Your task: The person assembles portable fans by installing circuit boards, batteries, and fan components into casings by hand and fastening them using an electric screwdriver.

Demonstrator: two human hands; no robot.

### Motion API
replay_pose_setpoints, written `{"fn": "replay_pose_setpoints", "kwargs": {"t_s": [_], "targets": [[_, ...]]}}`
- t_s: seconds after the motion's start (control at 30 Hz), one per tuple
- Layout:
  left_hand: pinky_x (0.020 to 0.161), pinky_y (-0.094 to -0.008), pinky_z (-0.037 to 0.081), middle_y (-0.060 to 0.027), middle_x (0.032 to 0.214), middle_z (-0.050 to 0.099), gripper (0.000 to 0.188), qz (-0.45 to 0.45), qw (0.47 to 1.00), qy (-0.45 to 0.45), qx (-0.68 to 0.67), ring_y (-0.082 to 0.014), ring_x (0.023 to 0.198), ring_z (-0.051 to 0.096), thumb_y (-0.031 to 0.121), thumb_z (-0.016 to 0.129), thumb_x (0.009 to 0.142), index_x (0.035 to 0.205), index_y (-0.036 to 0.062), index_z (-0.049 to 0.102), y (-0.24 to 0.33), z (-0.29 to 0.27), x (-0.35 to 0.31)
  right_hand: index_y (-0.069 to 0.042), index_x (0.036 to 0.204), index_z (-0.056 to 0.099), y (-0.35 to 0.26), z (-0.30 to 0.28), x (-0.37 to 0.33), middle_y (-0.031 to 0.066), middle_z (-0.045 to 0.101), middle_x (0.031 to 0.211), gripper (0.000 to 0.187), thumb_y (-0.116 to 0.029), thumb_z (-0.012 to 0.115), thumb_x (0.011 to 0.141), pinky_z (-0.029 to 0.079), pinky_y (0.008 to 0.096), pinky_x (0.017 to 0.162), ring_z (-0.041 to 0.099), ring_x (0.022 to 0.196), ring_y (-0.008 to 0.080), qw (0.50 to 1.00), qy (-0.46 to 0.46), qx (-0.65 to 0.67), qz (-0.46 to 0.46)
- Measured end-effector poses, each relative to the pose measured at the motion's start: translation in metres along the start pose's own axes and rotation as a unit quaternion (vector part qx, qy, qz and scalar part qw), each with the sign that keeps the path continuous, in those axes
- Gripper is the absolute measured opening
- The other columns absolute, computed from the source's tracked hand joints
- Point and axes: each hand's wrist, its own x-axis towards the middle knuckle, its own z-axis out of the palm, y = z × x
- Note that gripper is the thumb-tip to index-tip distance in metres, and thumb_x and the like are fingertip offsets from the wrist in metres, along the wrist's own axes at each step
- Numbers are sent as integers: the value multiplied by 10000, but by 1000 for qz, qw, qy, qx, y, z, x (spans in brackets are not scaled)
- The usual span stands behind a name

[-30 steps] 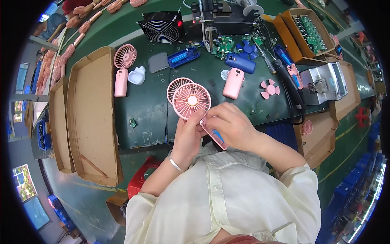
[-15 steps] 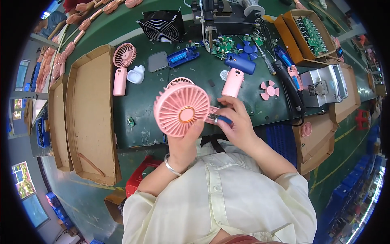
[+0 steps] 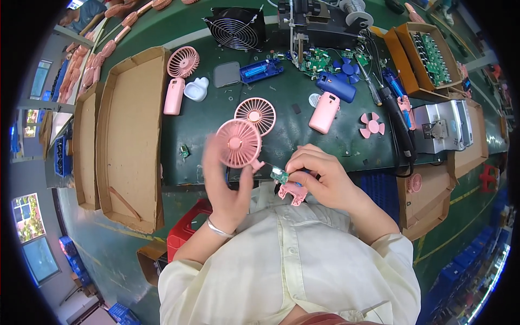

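Observation:
My left hand (image 3: 227,195), smeared by motion, has its thumb and fingers around the edge of a round pink fan head (image 3: 238,143) with a slatted grille. A short pink neck sticks out of the fan head towards my right hand. Between my right thumb and fingers is a small green circuit board (image 3: 279,175), and a pink handle shell (image 3: 293,193) hangs just below it. A thin wire seems to run from the board to the fan head. My right hand (image 3: 323,176) is closed on these parts. Beyond the fan head, a loose pink round grille (image 3: 255,116) lies on the bench.
Pink handle cases (image 3: 325,112), a blue case (image 3: 336,88), a pink propeller (image 3: 372,125) and a screwdriver (image 3: 374,91) lie on the green bench. A black cooling fan (image 3: 236,30) stands behind. Cardboard trays (image 3: 132,135) flank the left; a metal fixture (image 3: 441,127) stands right.
The fan head has dropped away from me and tilted, uncovering the loose grille behind it. The circuit board and shell in my right hand now show more fully. The whole view has shifted slightly.

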Motion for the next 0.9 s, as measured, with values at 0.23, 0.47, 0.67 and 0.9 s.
{"fn": "replay_pose_setpoints", "kwargs": {"t_s": [0.23, 0.47, 0.67, 0.9], "targets": [[599, -262, 543, -89, 898, 658, 560, 5, 973, -167, -160, -182, 675, 680, 165, 820, 702, 1157, 23, 528, 10, 3, 2, -33, 830, 629, -20, 1, 9, 59, 632, 815, 59, -36, 661, 780, 388, 431, 961, 601, 900, 240, 997, 48, -61, -29], [505, -279, 480, -109, 1058, 605, 220, 179, 971, -125, 96, -182, 616, 598, 133, 728, 774, 956, 51, 635, 41, 0, 26, -71, 859, 633, -19, 10, 5, 44, 624, 854, 89, -84, 678, 782, 296, 529, 1032, 581, 963, 244, 973, 144, -174, -53], [452, -302, 414, -65, 713, 529, 136, 192, 970, -105, 103, -201, 534, 529, -1, 675, 769, 889, 31, 619, 49, -3, 28, -74, 832, 628, -32, 10, 10, 24, 615, 834, 165, -46, 673, 676, 304, 549, 1025, 593, 912, 203, 938, 178, -273, -119], [450, -288, 394, -74, 683, 534, 59, 76, 994, -78, 3, -196, 516, 501, -24, 618, 793, 818, 23, 590, 61, 6, 23, -75, 832, 611, -38, 17, 1, 33, 594, 809, 172, -38, 609, 664, 365, 463, 888, 599, 881, 194, 921, 233, -289, -114]]}}
